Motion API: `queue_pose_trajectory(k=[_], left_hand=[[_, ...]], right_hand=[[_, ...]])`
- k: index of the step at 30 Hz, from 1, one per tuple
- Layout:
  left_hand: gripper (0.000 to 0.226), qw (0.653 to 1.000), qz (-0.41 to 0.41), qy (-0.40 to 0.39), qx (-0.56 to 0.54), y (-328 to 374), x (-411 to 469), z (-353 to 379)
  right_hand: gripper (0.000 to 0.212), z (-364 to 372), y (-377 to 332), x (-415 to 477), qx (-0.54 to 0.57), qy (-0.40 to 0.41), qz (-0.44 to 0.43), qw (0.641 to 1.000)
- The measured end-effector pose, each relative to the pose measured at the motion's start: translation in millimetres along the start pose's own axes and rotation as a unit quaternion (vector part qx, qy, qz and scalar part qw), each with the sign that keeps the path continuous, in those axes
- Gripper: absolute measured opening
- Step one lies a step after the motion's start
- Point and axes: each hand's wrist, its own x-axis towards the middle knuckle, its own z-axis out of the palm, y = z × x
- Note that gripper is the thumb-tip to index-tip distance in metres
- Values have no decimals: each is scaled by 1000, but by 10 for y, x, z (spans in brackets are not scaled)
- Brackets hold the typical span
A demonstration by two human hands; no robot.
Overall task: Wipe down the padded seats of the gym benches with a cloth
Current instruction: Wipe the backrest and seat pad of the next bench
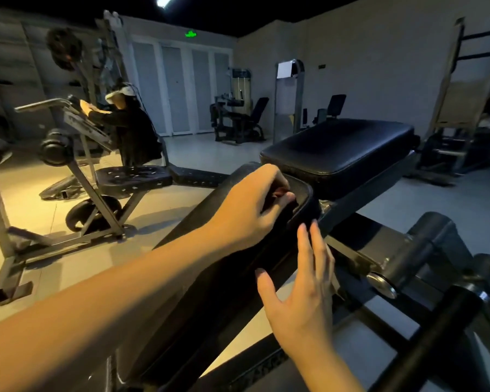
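Note:
A black gym bench runs from bottom left to upper right. Its long padded back [210, 292] lies under my arms, and its padded seat [343, 148] sits beyond. My left hand [249, 205] rests at the far end of the long pad, with fingers and thumb curled round a dark cloth [304, 203] that drapes over the pad's end. The cloth is hard to tell apart from the black padding. My right hand [303, 287] is flat against the right side of the same pad, fingers straight and pointing up.
The bench's metal frame and foot rollers [425, 250] stand to the right. On the left, a person leans over another machine [77, 176]. More gym machines [238, 120] stand at the back wall, with pale floor in between.

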Motion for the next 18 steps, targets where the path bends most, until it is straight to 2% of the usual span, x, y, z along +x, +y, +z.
queue_pose_trajectory(k=[2,6,8,11,15,16,18], left_hand=[[13,999,-27,17,20,-214,57,-11],[18,968,-234,37,80,-1003,279,-109],[18,960,-263,32,87,-1092,296,-143],[17,977,-201,18,72,-691,123,-132],[13,999,-25,-35,-16,-141,-290,-131],[14,999,-22,-34,-18,-184,-310,-146],[15,996,-84,-1,14,-485,-242,-159]], right_hand=[[90,12,21,-2,-5,7,-1,1000],[92,18,44,-4,0,-4,-1,1000],[93,11,42,-7,-2,-5,-3,1000],[93,4,34,-13,-4,-8,-6,1000],[92,12,30,-7,-1,-11,-4,1000],[92,14,32,-6,3,-12,-4,1000],[92,13,33,-4,8,-12,-5,1000]])
